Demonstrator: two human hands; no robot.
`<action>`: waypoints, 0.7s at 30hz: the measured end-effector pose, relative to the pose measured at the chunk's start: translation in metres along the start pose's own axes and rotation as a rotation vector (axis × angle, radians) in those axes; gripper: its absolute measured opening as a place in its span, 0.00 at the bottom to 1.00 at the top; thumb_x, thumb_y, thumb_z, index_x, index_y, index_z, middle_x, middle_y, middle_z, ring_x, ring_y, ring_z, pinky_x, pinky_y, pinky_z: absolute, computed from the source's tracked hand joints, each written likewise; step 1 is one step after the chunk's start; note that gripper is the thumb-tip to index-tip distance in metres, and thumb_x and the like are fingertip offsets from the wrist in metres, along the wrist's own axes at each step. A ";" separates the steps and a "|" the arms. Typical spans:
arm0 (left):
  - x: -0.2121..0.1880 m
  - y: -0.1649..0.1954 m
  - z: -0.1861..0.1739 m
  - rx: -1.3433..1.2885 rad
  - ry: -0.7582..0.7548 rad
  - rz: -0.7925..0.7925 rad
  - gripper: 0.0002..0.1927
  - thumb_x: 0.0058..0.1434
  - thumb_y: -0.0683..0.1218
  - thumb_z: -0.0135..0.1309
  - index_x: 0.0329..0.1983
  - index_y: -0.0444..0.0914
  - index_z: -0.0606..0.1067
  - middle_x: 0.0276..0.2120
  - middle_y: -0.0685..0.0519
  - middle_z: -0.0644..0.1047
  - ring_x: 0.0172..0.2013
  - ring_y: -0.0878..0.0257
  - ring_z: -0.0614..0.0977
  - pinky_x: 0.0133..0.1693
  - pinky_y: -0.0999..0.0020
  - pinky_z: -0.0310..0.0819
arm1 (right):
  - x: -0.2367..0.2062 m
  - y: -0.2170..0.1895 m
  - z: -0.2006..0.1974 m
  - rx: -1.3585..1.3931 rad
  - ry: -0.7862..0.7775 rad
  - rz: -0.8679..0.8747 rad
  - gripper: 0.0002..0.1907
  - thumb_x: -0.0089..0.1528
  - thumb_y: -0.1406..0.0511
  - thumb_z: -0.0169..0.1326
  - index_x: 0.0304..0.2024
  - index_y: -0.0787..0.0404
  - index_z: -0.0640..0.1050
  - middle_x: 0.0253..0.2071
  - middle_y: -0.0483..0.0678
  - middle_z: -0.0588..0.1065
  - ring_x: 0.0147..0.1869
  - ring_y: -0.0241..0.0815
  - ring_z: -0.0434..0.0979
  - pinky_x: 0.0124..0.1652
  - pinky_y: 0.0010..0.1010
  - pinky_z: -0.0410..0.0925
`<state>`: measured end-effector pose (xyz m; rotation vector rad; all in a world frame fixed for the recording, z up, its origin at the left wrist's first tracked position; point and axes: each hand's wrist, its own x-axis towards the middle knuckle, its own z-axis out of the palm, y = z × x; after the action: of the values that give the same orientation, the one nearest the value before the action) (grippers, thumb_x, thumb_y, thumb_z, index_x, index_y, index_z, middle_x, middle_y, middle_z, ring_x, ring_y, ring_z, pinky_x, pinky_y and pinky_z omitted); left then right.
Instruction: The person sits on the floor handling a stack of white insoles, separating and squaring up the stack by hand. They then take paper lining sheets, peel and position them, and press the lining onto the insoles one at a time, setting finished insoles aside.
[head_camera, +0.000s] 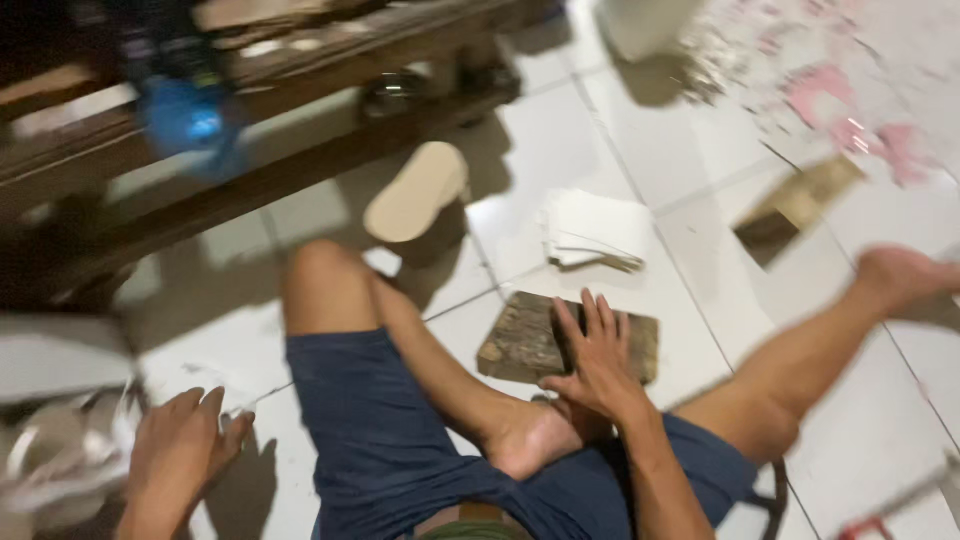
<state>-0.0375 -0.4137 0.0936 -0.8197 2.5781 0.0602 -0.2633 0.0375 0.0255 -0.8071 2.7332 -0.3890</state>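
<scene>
I sit on a white tiled floor in blue shorts, one leg folded and the other stretched to the right. My right hand (597, 358) lies flat, fingers spread, on a rough brown wooden block (520, 340) in front of my folded foot. My left hand (183, 440) rests on the floor at my left, fingers loosely apart, holding nothing, next to a crumpled pale bag or sheet (55, 455). The picture is blurred by motion.
A stack of white papers (595, 230) lies beyond the block. A tan sandal (415, 192) stands near a dark wooden bench (250, 130) with a blue object (185, 115) on it. A small wooden piece (795, 205) lies at right, pink scraps (840, 100) beyond.
</scene>
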 end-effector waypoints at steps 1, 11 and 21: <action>0.006 0.011 0.004 -0.013 0.076 0.040 0.28 0.61 0.57 0.57 0.60 0.38 0.76 0.47 0.44 0.81 0.48 0.46 0.82 0.51 0.53 0.76 | -0.001 0.009 -0.001 -0.046 -0.047 0.038 0.70 0.39 0.43 0.72 0.77 0.44 0.50 0.75 0.64 0.43 0.78 0.69 0.38 0.68 0.66 0.35; 0.016 0.206 0.005 -0.918 0.423 0.751 0.18 0.59 0.41 0.59 0.54 0.37 0.78 0.43 0.46 0.80 0.44 0.52 0.82 0.46 0.62 0.77 | 0.004 0.019 0.024 -0.026 0.162 0.079 0.68 0.38 0.36 0.69 0.74 0.44 0.54 0.74 0.63 0.50 0.78 0.69 0.41 0.68 0.70 0.35; 0.051 0.322 0.023 -0.363 0.099 1.096 0.49 0.43 0.49 0.71 0.70 0.44 0.63 0.73 0.39 0.53 0.73 0.43 0.51 0.64 0.38 0.53 | 0.005 0.022 0.049 0.208 0.355 0.128 0.55 0.50 0.47 0.66 0.74 0.55 0.58 0.74 0.60 0.55 0.80 0.64 0.44 0.71 0.64 0.31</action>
<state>-0.2464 -0.1719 0.0234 0.5888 2.8132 0.8270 -0.2618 0.0435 -0.0284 -0.5492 2.9755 -0.8438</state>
